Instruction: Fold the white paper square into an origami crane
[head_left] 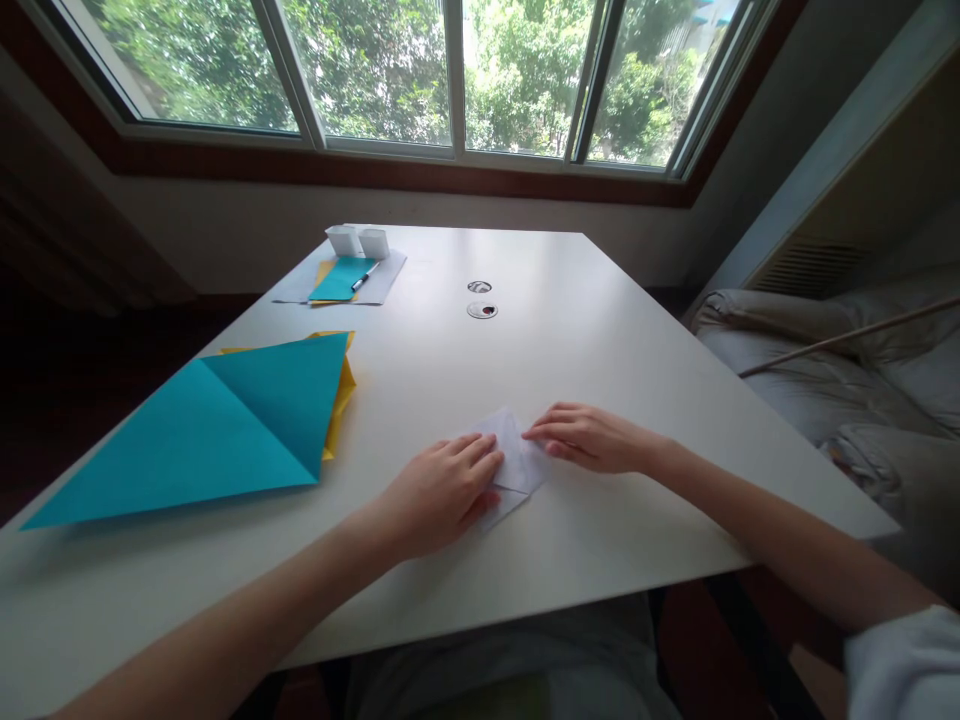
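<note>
A small folded white sheet of paper (513,462) lies on the table near its front edge, with crease lines and overlapping flaps showing. My left hand (448,490) rests on its left part, fingers stretched out and pressing it down; the paper beneath them is hidden. At the paper's right edge, my right hand (589,438) touches a flap with its fingertips, its fingers extended rather than closed around anything. To the left of my left hand lies a large folded teal sheet (255,430), with a folded yellow sheet (341,405) partly showing from under it.
On the white table (525,350), two small white boxes (358,241) stand far left beside stacked paper (341,280) and a pen (365,277). Two round inserts (481,310) sit mid-table. A covered couch (795,340) with a stick across it is on the right. Windows line the back.
</note>
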